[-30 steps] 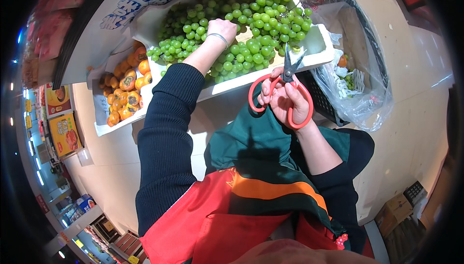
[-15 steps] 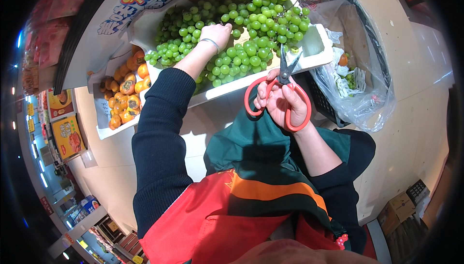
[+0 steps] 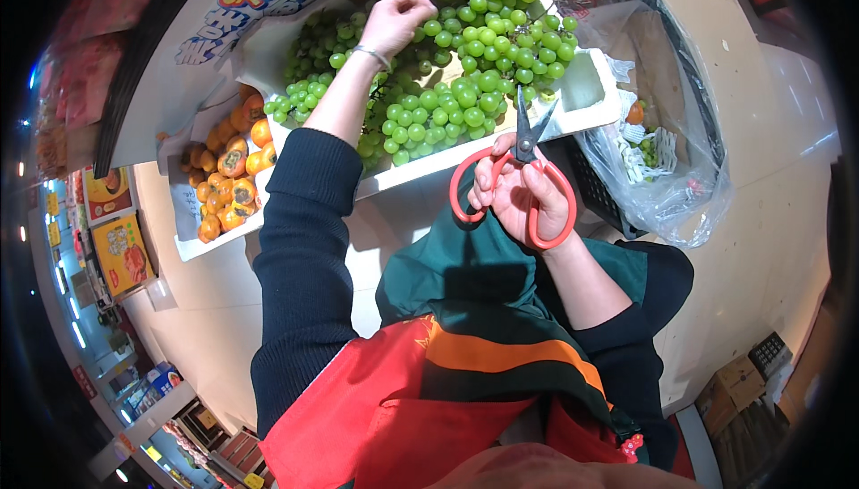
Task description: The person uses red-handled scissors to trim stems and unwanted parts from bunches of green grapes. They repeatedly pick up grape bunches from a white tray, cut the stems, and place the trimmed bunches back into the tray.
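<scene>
Bunches of green grapes point(image 3: 447, 113) fill a white foam box point(image 3: 586, 91) in front of me. Over the grapes at the back is my left hand point(image 3: 394, 24), its fingertips pinched together; what they hold, if anything, I cannot make out. A thin bracelet circles that wrist. My right hand point(image 3: 514, 198) holds red-handled scissors point(image 3: 526, 144) just in front of the box's near edge. Their dark blades are spread apart and point away from me, the tips close to the nearest grapes.
Orange persimmons point(image 3: 234, 162) lie in a white box at the left. A black basket point(image 3: 667, 6) lined with clear plastic stands right of the grapes, with white foam netting point(image 3: 658, 153) and some fruit inside. Cardboard boxes point(image 3: 741, 382) sit on the floor at lower right.
My left hand has lifted and moved back and slightly left over the grapes. My right hand and the scissors have stayed almost in place.
</scene>
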The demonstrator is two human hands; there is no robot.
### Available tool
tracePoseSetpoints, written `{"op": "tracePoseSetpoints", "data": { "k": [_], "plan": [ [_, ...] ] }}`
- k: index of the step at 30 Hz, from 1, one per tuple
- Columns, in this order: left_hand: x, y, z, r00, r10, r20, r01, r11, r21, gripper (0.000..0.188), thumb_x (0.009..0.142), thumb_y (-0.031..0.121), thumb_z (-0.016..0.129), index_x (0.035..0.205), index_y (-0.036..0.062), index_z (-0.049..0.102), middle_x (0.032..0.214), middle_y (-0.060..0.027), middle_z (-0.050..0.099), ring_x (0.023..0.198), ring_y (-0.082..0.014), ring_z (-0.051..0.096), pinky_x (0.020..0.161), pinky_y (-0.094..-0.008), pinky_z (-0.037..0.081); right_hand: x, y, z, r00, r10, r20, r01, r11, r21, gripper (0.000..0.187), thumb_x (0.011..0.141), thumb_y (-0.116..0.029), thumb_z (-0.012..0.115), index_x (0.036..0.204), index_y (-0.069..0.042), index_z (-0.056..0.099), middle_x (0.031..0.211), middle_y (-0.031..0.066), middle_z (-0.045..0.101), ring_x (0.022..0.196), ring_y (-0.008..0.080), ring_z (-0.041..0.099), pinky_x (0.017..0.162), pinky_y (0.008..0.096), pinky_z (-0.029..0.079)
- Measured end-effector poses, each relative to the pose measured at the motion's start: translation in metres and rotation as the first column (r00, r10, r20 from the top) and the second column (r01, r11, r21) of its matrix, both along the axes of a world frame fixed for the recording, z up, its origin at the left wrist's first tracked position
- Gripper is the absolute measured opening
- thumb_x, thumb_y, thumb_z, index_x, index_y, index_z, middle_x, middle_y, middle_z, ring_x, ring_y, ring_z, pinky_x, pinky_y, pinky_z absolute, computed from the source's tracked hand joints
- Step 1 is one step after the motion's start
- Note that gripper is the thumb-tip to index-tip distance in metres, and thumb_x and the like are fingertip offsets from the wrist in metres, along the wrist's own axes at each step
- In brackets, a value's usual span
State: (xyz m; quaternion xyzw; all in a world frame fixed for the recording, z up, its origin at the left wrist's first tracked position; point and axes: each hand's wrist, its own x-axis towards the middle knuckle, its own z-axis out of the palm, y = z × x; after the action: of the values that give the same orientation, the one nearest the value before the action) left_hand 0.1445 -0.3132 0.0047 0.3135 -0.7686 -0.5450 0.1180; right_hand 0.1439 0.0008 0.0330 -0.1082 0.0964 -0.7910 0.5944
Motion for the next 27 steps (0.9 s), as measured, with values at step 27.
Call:
{"op": "tracePoseSetpoints", "data": {
  "k": [27],
  "plan": [
    [0.029,0.014,-0.031,0.672,-0.175,0.719,0.74,0.13,-0.66,0.018,0.077,0.032,0.066,0.083,0.0152,0.065,0.073,-0.0027,0.065,0.081,-0.021,0.062,0.072,-0.0366,0.047,-0.003,-0.001,-0.004,0.999,0.028,-0.046,-0.028,1.0,0.004,0.042,0.093,-0.035,0.055,0.121,-0.006,0.043,0.094,0.0135,0.054,0.083,0.0209,0.055,0.077,0.0376,0.043]
  ]
}}
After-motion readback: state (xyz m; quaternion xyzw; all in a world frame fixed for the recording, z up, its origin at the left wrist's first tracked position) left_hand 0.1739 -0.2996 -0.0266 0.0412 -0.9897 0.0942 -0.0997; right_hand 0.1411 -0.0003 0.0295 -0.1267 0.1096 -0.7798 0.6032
